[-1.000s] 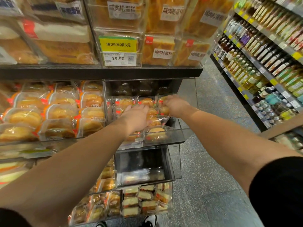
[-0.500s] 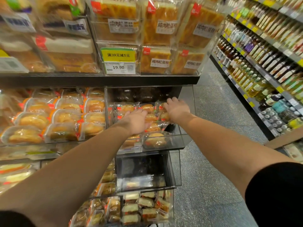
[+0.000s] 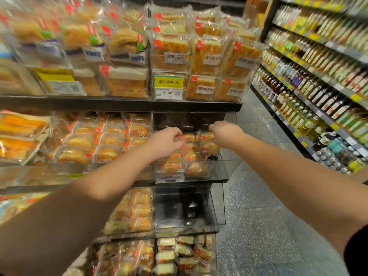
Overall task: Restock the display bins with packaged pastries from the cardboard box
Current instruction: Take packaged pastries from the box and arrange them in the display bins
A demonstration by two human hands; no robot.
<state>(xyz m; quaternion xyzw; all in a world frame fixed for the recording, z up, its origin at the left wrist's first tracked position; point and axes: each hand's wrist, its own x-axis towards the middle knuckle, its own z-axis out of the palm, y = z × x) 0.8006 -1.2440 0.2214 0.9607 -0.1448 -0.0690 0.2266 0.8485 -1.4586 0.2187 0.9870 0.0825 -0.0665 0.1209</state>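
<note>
A clear display bin (image 3: 221,170) sits at the right end of the middle shelf. It holds several packaged pastries (image 3: 196,168), round buns in clear wrap with red tags. Both my hands reach into it from the front. My left hand (image 3: 164,143) lies over the left packs, its fingers curled onto a pastry pack (image 3: 188,137). My right hand (image 3: 224,132) is at the back right, fingers curled down on another pack (image 3: 207,135). I cannot make out the cardboard box.
The clear bin (image 3: 217,206) below looks nearly empty. Cake slices (image 3: 185,253) fill the bottom bin. Bun packs (image 3: 95,142) crowd the left bins, and bread loaves (image 3: 207,56) the top shelf. Bottle shelves (image 3: 318,86) line the right of the aisle floor (image 3: 258,216).
The view has tilted up and blurred. Both hands moved deeper into the bin, and their fingers went from lying flat on the packs to curling onto them.
</note>
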